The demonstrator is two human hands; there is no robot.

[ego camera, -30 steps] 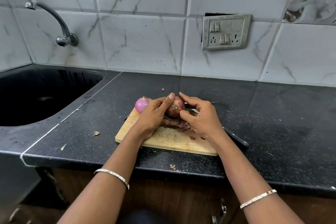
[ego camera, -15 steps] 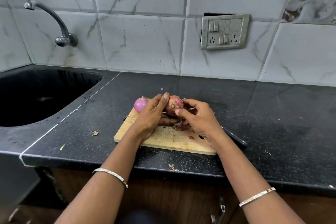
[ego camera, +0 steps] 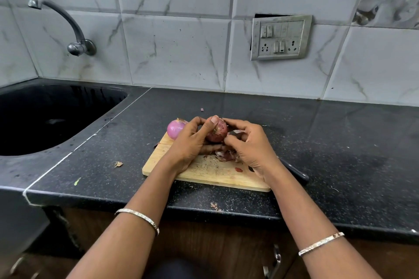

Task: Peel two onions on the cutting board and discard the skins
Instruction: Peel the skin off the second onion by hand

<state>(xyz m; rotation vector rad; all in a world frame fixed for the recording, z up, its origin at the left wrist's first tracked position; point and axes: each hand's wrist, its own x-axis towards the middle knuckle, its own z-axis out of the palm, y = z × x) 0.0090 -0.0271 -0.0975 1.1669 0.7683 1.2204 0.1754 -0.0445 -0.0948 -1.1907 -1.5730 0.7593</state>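
A wooden cutting board (ego camera: 210, 173) lies on the black counter. My left hand (ego camera: 192, 142) grips a brown-skinned onion (ego camera: 217, 131) just above the board, thumb over its top. My right hand (ego camera: 249, 145) has its fingers curled against the right side of that onion, pinching at its skin. A peeled pink onion (ego camera: 174, 128) sits at the board's far left corner, behind my left hand. Loose skins (ego camera: 226, 155) lie on the board under the held onion.
A black-handled knife (ego camera: 297, 173) lies along the board's right side, mostly hidden by my right wrist. A dark sink (ego camera: 45, 118) with a wall tap (ego camera: 74, 38) is to the left. Skin scraps (ego camera: 118, 164) dot the counter. A socket plate (ego camera: 281, 37) is on the tiled wall.
Both hands have turned the brown onion slightly between them; my right fingers have shifted along its right side. The peeled onion and board have stayed put.
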